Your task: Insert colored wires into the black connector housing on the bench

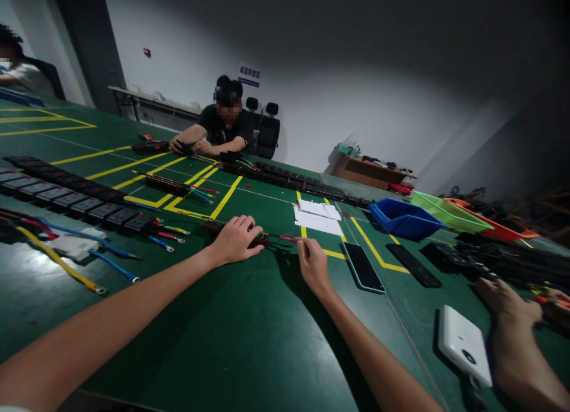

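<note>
My left hand (237, 240) lies over a dark, narrow block (260, 240) on the table, fingers curled down around it and covering much of it. Thin wires come out of the block's right end. One of them, a red wire (288, 238), is pinched at its tip between the thumb and fingers of my right hand (312, 261). More dark pieces with coloured wires (176, 186) ending in ring terminals lie beyond my left hand. Rows of black modules (104, 213) stand to the left.
White papers (317, 217), a phone (363, 267) and a black bar (414, 265) lie right of my hands. Blue (403, 219), green (449, 211) and orange bins stand further right. A neighbour's arm (516, 317) is beside a white device (464, 342). Another person (227, 124) works opposite.
</note>
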The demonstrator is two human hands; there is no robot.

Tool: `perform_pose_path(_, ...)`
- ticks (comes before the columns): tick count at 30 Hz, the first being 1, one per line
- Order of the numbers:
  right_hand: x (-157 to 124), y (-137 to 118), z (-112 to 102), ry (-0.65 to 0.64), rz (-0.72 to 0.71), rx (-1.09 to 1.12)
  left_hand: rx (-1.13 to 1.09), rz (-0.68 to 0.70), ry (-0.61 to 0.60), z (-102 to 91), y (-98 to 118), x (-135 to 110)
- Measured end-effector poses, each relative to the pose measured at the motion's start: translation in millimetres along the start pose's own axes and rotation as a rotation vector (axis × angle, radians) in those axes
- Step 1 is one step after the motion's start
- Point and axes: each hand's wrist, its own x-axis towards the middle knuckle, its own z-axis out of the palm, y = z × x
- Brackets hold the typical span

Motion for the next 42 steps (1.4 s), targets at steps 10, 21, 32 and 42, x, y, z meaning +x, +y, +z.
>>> perform_pose_path(10,-4.5,-1.0,4.5,-0.042,-0.084,-0.166,-0.073,-0.068,-0.096,14.7,-6.9,-0.3)
perform_pose_path(21,-0.6,6.8,1.6,0.075,0.195,-0.196,-0.064,-0.052,-0.100,10.2,-6.3,0.4)
perform_pose_path(32,-0.1,3.9,0.1,0.021,0.203,-0.245,-0.085,-0.048,-0.115,15.8,-8.4,-0.1)
perform_pose_path(42,-1.2,-8.4,-3.3,-0.163,0.269,-0.480,-0.080,-0.052,-0.125,13.2,-5.9,-1.3)
